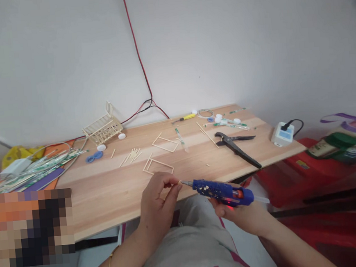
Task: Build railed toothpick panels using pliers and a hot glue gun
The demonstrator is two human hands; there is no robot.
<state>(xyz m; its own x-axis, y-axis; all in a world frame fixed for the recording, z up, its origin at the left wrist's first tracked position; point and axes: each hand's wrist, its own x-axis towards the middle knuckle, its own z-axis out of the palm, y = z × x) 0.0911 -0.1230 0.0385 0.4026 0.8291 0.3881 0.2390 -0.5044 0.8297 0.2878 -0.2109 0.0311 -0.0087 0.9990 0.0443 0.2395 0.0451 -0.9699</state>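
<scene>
My right hand (238, 215) is wrapped round a blue hot glue gun (222, 191), which has a small red light lit and a clear glue stick out of its back. The nozzle points left and meets the fingertips of my left hand (158, 201). Those fingers pinch a small pale wooden stick (180, 182), mostly hidden by the fingertips. Just beyond the left hand lies a wooden stick frame (158, 164), its near edge partly covered by the hand. Another rectangular stick frame (165, 144) is farther back, with a pile of short sticks (133, 154) to its left.
Black cutters (237, 147) and long sticks (208, 135) lie at the right. A yellow-handled knife (187, 117) is near the wall. At back left stands a stick-built model (103, 129). A white plug adapter (283, 134) sits at the table's right edge, beside red stools (331, 166).
</scene>
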